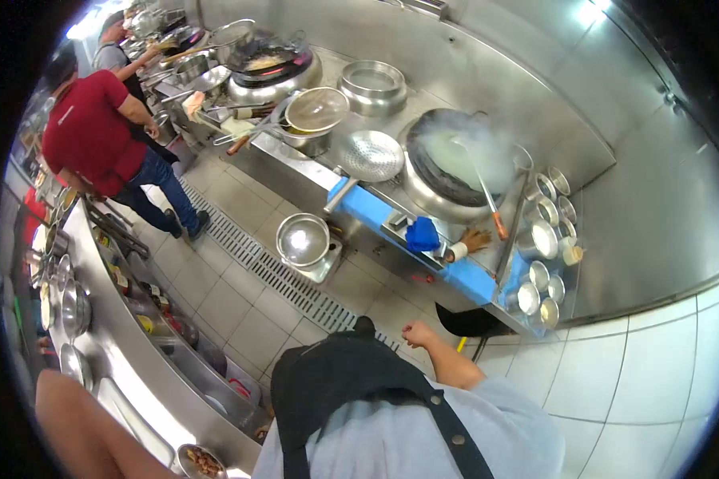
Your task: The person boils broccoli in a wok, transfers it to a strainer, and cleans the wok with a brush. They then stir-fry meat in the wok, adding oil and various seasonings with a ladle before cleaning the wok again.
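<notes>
My right hand (415, 334) hangs in front of my dark apron (327, 375), its fingers loosely curled with nothing visible in them. It is below the stove's front edge and touches nothing there. My left arm (88, 427) reaches across the lower left over the steel counter (164, 391); its hand is out of the picture. Near that arm stands a metal bowl (190, 457) of brown pieces. On the stove, a wok (447, 156) steams with pale liquid, and a wooden-handled ladle (487, 199) rests in it. A blue cloth (422, 235) and a bamboo brush (473, 242) lie at the stove edge.
A perforated strainer (373, 156) and a mesh sieve (318, 109) sit left of the wok. Several metal seasoning pots (544, 239) stand at its right. A basin (303, 239) stands over the floor drain (256, 267). A person in a red shirt (92, 124) and another person (112, 56) are at the far left.
</notes>
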The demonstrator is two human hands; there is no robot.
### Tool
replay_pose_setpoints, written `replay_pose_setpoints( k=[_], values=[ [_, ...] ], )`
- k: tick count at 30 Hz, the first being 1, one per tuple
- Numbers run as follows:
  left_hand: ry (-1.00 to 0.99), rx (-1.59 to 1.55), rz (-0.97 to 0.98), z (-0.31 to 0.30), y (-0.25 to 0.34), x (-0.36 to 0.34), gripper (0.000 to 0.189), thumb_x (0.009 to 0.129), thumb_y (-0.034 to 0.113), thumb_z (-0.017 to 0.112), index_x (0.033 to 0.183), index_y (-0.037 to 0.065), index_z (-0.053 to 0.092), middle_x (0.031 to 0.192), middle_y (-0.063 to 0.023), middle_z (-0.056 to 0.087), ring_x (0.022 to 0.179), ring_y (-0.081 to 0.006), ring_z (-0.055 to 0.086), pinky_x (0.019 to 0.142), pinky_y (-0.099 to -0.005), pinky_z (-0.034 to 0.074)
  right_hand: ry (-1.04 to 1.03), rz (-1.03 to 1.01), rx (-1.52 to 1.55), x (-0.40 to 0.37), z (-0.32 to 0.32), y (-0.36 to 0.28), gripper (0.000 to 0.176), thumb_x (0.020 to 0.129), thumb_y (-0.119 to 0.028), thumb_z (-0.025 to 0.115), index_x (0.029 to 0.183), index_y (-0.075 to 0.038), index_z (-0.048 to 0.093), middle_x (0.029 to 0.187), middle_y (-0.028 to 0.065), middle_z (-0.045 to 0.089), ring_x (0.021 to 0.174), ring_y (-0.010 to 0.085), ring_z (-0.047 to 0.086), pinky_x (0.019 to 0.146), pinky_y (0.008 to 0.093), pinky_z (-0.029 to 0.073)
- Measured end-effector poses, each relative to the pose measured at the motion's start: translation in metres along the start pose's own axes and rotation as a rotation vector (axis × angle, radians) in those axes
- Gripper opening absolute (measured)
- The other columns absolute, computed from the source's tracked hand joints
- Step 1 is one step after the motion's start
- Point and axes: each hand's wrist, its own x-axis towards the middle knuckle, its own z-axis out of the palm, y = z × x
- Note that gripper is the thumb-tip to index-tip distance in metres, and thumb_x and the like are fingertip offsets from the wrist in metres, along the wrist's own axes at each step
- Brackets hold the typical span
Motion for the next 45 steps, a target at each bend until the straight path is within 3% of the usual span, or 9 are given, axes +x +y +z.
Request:
replay_pose_setpoints(
  k=[6, 18, 25, 28, 33, 38, 40, 42, 45],
  values=[
    [-0.011, 0.027, -0.019, -0.005, 0.010, -0.006, 0.057, 0.098, 0.034, 0.057, 0.136, -0.008, 0.056, 0.134, -0.0246, 0.062, 0.122, -0.0332, 0.061, 0.107, -0.0450, 0.045, -0.002, -0.064, 0.151, -0.025, 0.000, -0.049, 0.037, 0.094, -0.019, 0.070, 0.127, -0.003, 0.066, 0.103, 0.0113, 0.073, 0.083, 0.0207, 0.072, 0.069, 0.0390, 0.061],
    [0.045, -0.039, -0.044, 0.037, -0.003, -0.034, 0.055, 0.096, 0.033, 0.057, 0.133, -0.008, 0.058, 0.130, -0.0243, 0.064, 0.117, -0.0321, 0.062, 0.103, -0.0433, 0.048, 0.009, 0.156, 0.114, -0.035, 0.005, 0.053, 0.034, 0.089, -0.015, 0.067, 0.121, -0.004, 0.067, 0.093, 0.0118, 0.072, 0.078, 0.0214, 0.073, 0.062, 0.0376, 0.062],
    [0.144, -0.095, -0.074, 0.072, -0.014, -0.045, 0.053, 0.096, 0.033, 0.057, 0.131, -0.008, 0.059, 0.127, -0.0242, 0.065, 0.114, -0.0314, 0.063, 0.101, -0.0422, 0.049, 0.255, -0.142, 0.504, -0.021, -0.030, 0.020, 0.032, 0.094, -0.013, 0.068, 0.124, -0.001, 0.063, 0.091, 0.0077, 0.069, 0.073, 0.0155, 0.068, 0.062, 0.0326, 0.058],
    [0.209, -0.103, -0.478, 0.107, -0.017, -0.094, 0.053, 0.096, 0.032, 0.057, 0.130, -0.008, 0.060, 0.126, -0.0241, 0.065, 0.113, -0.0311, 0.064, 0.100, -0.0418, 0.050, 0.447, -0.441, 0.714, -0.063, -0.103, -0.049, 0.031, 0.097, -0.010, 0.068, 0.127, -0.003, 0.062, 0.095, 0.0047, 0.068, 0.075, 0.0131, 0.067, 0.064, 0.0306, 0.057],
    [-0.188, -0.540, -2.127, 0.224, 0.028, -0.323, 0.037, 0.103, 0.028, 0.061, 0.125, -0.001, 0.068, 0.128, -0.0121, 0.070, 0.116, -0.0189, 0.064, 0.104, -0.0343, 0.048, 0.830, -0.661, 0.703, -0.099, -0.263, -0.097, 0.030, 0.097, -0.009, 0.069, 0.127, -0.004, 0.065, 0.106, 0.0055, 0.071, 0.093, 0.0140, 0.067, 0.084, 0.0311, 0.057],
    [-0.633, -0.530, -2.245, 0.329, 0.073, -0.463, 0.051, 0.097, 0.032, 0.074, 0.130, -0.004, 0.063, 0.123, -0.0167, 0.072, 0.114, -0.0240, 0.069, 0.100, -0.0365, 0.053, 1.164, -0.593, 0.301, -0.062, -0.371, -0.092, 0.045, 0.090, -0.007, 0.072, 0.134, -0.005, 0.063, 0.114, 0.0100, 0.071, 0.098, 0.0240, 0.069, 0.088, 0.0364, 0.056],
    [-0.739, -0.498, -2.245, 0.375, 0.067, -0.497, 0.056, 0.095, 0.036, 0.076, 0.132, -0.005, 0.062, 0.123, -0.0201, 0.072, 0.114, -0.0272, 0.070, 0.099, -0.0382, 0.053, 1.364, -0.457, -0.218, -0.028, -0.386, -0.081, 0.056, 0.086, -0.008, 0.072, 0.141, -0.007, 0.059, 0.116, 0.0141, 0.070, 0.100, 0.0311, 0.069, 0.090, 0.0410, 0.056],
    [-0.955, -0.237, -2.040, 0.407, 0.071, -0.531, 0.065, 0.091, 0.040, 0.079, 0.132, -0.006, 0.061, 0.124, -0.0261, 0.070, 0.113, -0.0336, 0.071, 0.098, -0.0416, 0.055, 1.048, -0.259, -0.158, -0.010, -0.386, -0.073, 0.061, 0.089, -0.009, 0.068, 0.148, -0.007, 0.053, 0.111, 0.0171, 0.069, 0.101, 0.0299, 0.069, 0.088, 0.0406, 0.055],
    [-1.013, -0.189, -2.082, 0.452, 0.071, -0.547, 0.071, 0.088, 0.045, 0.079, 0.133, -0.007, 0.059, 0.125, -0.0274, 0.069, 0.114, -0.0370, 0.070, 0.097, -0.0446, 0.055, 0.858, -0.474, 0.373, -0.012, -0.361, -0.060, 0.066, 0.095, -0.009, 0.064, 0.157, -0.009, 0.043, 0.089, 0.0096, 0.065, 0.076, 0.0179, 0.061, 0.072, 0.0351, 0.054]
  ],
)
